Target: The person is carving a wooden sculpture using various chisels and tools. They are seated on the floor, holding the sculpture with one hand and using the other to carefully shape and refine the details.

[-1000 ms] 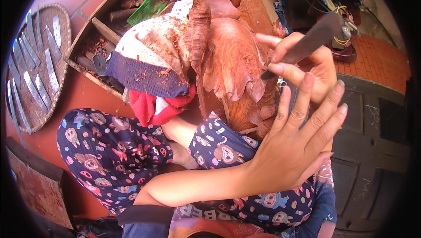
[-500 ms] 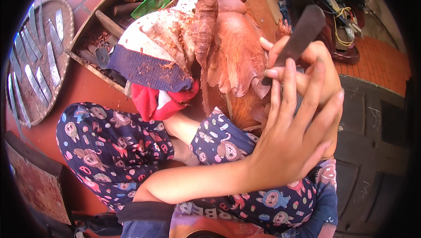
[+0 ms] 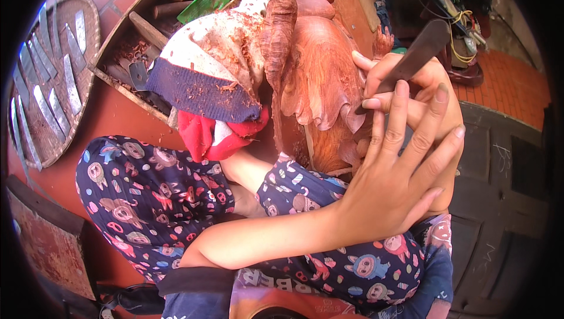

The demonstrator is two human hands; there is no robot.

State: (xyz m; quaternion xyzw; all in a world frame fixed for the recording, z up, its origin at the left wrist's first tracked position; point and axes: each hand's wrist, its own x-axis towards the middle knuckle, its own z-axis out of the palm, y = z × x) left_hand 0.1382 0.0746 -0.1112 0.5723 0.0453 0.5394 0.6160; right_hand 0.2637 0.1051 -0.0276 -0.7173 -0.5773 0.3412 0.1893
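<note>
A reddish-brown wood carving (image 3: 320,75) with scalloped, wavy edges stands before me. My right hand (image 3: 437,90) is closed around a dark, flat carving blade (image 3: 416,54). Its narrow lower end meets the carving's scalloped rim, while the broad rounded end points up and right. My left arm crosses my lap, and my left hand (image 3: 390,172) has its fingers stretched out and spread. Its fingertips rest by the blade's lower part and the right fingers; how firmly they press, I cannot tell. Part of the right hand is hidden behind the left.
Left of the carving lies a shaving-strewn cloth (image 3: 205,60) with a navy band. Behind it is a wooden box (image 3: 126,98) holding scraps and tools. A round woven tray (image 3: 88,13) at far left carries several metal blades. A dark panel (image 3: 493,201) lies at right.
The blade has tilted further to the right and turned a little in my right hand. Both hands have shifted only slightly, and the carving appears a little lower and to the right.
</note>
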